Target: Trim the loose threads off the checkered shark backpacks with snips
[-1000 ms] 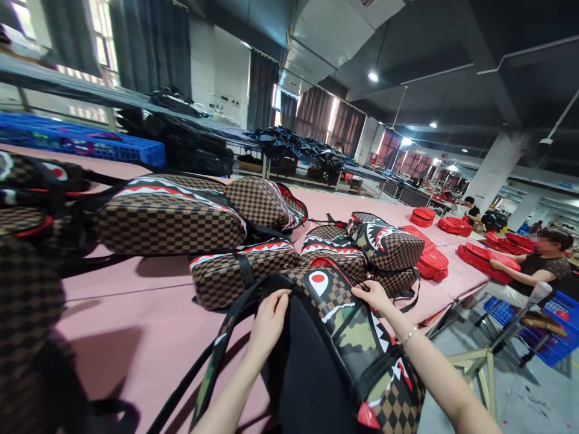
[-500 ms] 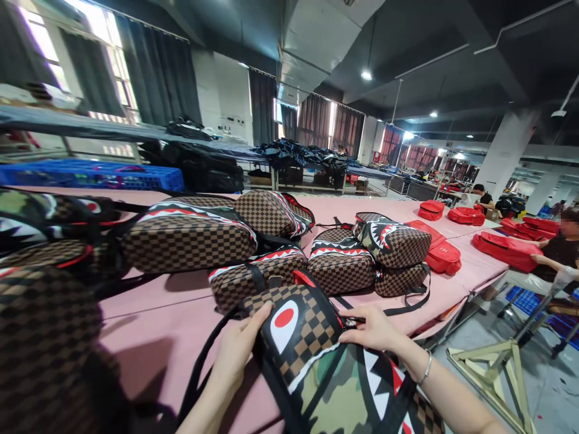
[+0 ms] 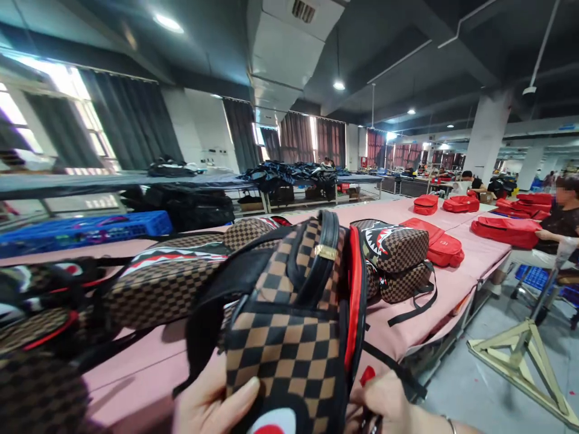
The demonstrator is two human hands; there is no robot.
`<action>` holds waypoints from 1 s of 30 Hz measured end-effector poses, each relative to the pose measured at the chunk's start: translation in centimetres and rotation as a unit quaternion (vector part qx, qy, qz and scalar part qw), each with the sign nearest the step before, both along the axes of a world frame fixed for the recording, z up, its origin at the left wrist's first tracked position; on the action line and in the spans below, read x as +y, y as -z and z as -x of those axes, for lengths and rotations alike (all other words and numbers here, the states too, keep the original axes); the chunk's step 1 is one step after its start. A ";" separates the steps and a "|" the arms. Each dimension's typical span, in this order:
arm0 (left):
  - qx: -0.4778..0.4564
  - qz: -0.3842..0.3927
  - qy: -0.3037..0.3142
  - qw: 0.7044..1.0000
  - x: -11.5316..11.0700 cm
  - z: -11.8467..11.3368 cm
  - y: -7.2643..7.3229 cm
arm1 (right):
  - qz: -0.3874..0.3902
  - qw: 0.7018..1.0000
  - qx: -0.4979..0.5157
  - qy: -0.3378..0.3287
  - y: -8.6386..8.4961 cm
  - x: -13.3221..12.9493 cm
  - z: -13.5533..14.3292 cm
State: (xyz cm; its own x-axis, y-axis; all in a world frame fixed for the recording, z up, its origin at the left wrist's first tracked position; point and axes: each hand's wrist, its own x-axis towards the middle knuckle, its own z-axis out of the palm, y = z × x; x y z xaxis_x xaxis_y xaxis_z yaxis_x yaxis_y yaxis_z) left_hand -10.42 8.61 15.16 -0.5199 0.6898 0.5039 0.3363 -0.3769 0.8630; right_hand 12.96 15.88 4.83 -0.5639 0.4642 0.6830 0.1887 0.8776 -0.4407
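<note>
A brown-and-black checkered backpack (image 3: 289, 337) stands raised in front of me. It has a black top handle, a red-and-white eye patch at the bottom, and a red-lined zipped edge on its right side. Gripping its left side is my left hand (image 3: 219, 395), thumb on the front panel. Low on the right edge, my right hand (image 3: 384, 401) is closed around the zipper, where dark metal shows below the fingers. A small red piece (image 3: 368, 375) sticks up beside that thumb. Black shoulder straps hang off the bag's left side.
More checkered backpacks (image 3: 154, 289) lie left and behind on the pink table (image 3: 456, 283), with a stacked pair (image 3: 402, 244) on the right. Red bags (image 3: 443, 250) lie farther right. A person (image 3: 563, 211) handles one there. A metal stand (image 3: 520, 361) is on the floor.
The backpack has been tipped up from lying to upright, its handle now at the top. Both hands are lower in view, and the red-lined edge shows. My view has tilted up.
</note>
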 end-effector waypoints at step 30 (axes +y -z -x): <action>0.454 0.067 0.003 0.888 4.5 8.7 -9.5 | 0.043 0.999 -0.019 -0.006 -17.0 3.4 6.7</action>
State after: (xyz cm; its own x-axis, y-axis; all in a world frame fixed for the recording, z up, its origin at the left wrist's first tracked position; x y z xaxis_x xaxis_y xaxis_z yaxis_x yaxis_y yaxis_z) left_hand -19.13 13.07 24.62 0.0628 0.7763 0.6272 0.9154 -0.2952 0.2737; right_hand 6.30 19.25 21.83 -0.5950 0.5131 0.6187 0.1969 0.8393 -0.5068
